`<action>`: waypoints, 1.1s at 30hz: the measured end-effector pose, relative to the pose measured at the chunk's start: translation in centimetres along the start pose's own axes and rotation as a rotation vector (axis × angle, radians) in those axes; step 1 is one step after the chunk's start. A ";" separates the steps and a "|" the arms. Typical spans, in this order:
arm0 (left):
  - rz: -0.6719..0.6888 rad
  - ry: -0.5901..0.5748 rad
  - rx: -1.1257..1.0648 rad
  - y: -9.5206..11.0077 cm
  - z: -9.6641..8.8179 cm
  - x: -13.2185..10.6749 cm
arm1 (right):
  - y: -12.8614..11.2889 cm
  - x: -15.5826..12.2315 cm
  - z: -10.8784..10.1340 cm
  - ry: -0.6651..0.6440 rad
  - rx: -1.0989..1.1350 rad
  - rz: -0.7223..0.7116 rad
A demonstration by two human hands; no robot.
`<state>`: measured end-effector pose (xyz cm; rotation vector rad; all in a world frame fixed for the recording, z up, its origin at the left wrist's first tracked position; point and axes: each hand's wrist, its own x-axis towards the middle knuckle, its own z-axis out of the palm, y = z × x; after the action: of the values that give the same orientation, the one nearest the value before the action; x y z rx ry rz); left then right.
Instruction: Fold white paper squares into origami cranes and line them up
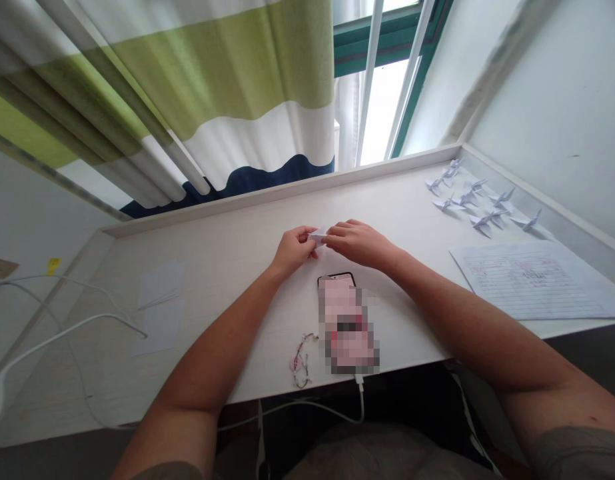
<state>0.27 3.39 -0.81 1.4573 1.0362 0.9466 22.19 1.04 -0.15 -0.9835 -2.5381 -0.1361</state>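
Note:
Between my two hands, just above the white desk (227, 287), is a small folded piece of white paper (316, 235). My left hand (293, 252) pinches it from the left, thumb and fingers closed on its edge. From the right, my right hand (356, 240) closes its fingertips on the other side, and its fingers hide part of the folds. A phone (343, 320) with a blurred-out screen lies on the desk below my hands, plugged into a white charging cable (361, 393). A beaded strap (301, 360) rests beside it.
Several folded paper cranes (470, 197) stand at the back right. A stack of written sheets (532, 280) lies in front of them. Plain white paper pieces (160, 300) lie at left, near loose white cables (77, 320). A raised rim (287, 193) borders the desk below a curtain (227, 73).

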 end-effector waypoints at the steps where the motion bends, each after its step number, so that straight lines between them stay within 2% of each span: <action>1: -0.004 -0.014 -0.003 0.0 -0.1 0.0 | 0.1 -0.1 0.0 0.013 0.042 0.009; 6: -0.051 -0.138 -0.118 0.3 -0.1 -0.1 | 0.3 -0.2 0.2 0.082 0.180 0.065; 9: -0.026 -0.194 -0.183 0.3 0.0 -0.2 | 0.2 -0.2 0.1 0.094 0.243 0.091; 16: 0.015 -0.260 -0.132 0.2 -0.1 -0.2 | -0.3 -0.5 -0.6 0.286 0.552 0.265; 20: 0.031 -0.290 -0.100 -0.1 -0.1 -0.2 | -0.8 -0.2 -0.3 0.325 0.660 0.263; 25: 0.059 -0.361 -0.140 0.2 0.6 -0.7 | -1.1 0.3 0.2 0.391 0.771 0.433; 30: 0.034 -0.342 -0.173 0.4 1.4 -1.1 | -0.8 0.3 0.2 0.390 0.836 0.567; 33: 0.037 -0.266 -0.141 0.1 1.5 -0.9 | -0.8 0.3 0.2 0.394 0.809 0.566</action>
<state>1.41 2.06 -0.94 1.4428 0.7360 0.8087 21.37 0.67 -0.14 -1.1170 -1.6217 0.7230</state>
